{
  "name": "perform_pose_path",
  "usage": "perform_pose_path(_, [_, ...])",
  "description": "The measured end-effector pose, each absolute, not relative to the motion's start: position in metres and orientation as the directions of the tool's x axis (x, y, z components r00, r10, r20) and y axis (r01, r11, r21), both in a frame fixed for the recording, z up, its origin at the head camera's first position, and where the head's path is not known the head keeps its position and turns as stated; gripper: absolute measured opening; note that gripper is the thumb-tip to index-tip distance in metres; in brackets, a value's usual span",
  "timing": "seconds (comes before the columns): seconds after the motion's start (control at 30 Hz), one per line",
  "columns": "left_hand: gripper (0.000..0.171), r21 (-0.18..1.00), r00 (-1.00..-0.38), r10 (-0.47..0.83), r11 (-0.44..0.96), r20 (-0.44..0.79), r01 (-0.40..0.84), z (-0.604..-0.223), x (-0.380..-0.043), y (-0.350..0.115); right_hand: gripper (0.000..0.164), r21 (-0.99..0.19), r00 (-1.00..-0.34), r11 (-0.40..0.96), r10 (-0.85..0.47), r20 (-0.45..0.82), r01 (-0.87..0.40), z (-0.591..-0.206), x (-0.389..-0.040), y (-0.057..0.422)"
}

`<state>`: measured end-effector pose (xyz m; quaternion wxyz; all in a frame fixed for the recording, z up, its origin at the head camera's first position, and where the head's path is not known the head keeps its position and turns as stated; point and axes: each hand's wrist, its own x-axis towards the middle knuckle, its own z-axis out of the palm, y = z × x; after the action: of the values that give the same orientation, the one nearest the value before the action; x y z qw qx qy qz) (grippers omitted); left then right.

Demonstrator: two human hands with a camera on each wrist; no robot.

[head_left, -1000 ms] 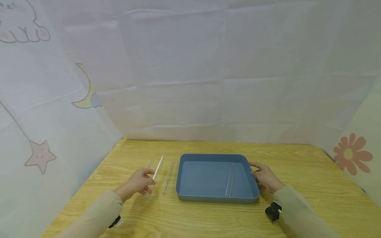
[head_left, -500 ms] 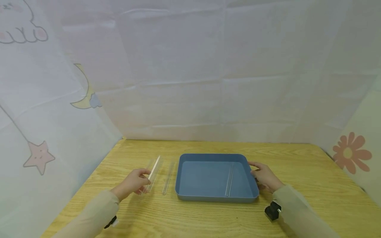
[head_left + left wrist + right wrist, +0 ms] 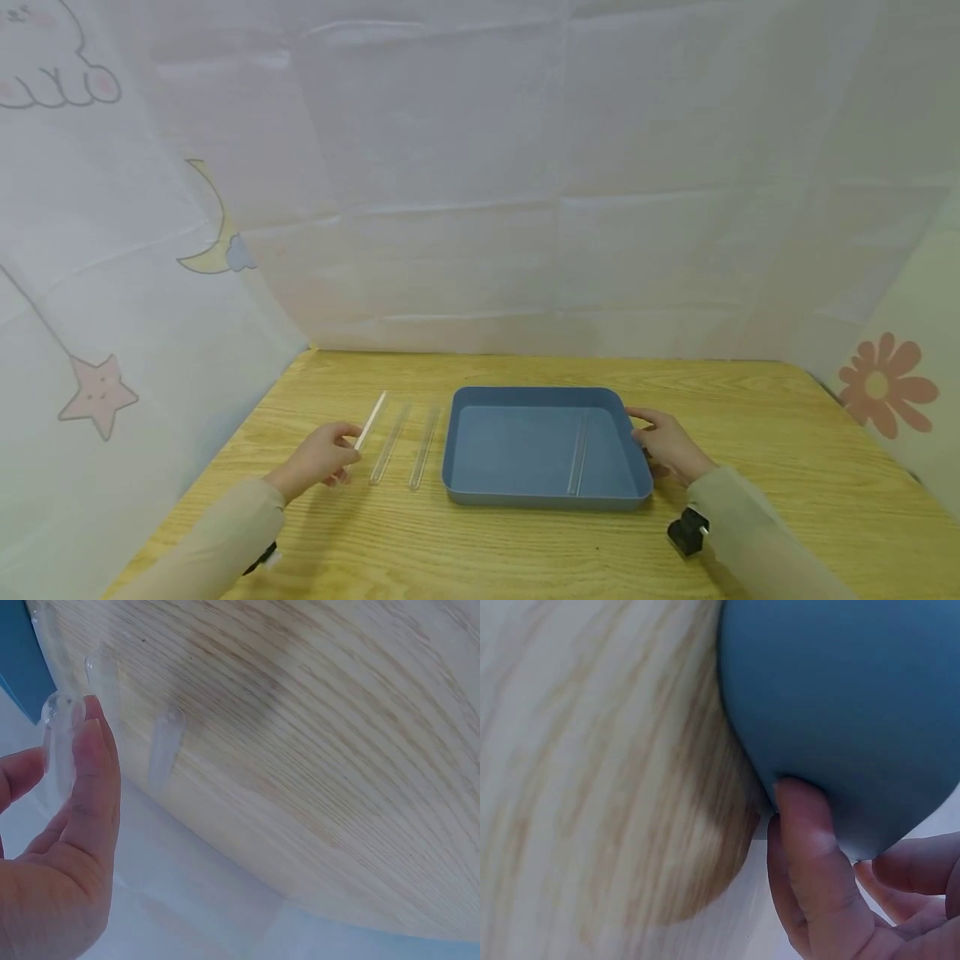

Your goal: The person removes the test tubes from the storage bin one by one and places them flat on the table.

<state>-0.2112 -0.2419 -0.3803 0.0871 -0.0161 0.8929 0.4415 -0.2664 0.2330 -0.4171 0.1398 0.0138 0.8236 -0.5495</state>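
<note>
My left hand [image 3: 318, 458] pinches a clear test tube [image 3: 370, 422] between thumb and fingers, tilted above the table. In the left wrist view its rounded end [image 3: 64, 712] points toward the camera. Two similar tubes lie on the table to its right, a nearer one [image 3: 390, 443] and a farther one [image 3: 425, 447]. The left wrist view shows a third lying tube [image 3: 166, 742], not plain in the head view. Inside the blue tray [image 3: 517, 502] lies another clear tube [image 3: 579, 454]. With thumb and fingers, my right hand [image 3: 667, 446] grips the tray's right wall.
The wooden table [image 3: 480, 550] carries everything. A pale cloth backdrop [image 3: 555, 208] stands behind it and along both sides. A small black device [image 3: 688, 533] sits at the right wrist.
My left hand has moved left with the held tube, passing over a lying tube that now shows fully. The right hand and the tray have stayed in place.
</note>
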Motion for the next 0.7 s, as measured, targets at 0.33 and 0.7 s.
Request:
perform_pose_path(0.33, [0.047, 0.763, -0.988, 0.05, 0.642, -0.144, -0.078, -0.377, -0.215, -0.25, 0.051, -0.901, -0.958, 0.388, -0.124, -0.26, 0.195, -0.418, -0.268, 0.234])
perform_pose_path(0.7, [0.047, 0.749, -0.99, 0.078, 0.662, -0.114, -0.034, -0.386, -0.219, -0.264, 0.05, -0.895, -0.96, 0.403, -0.115, -0.257, 0.191, -0.421, -0.268, 0.234])
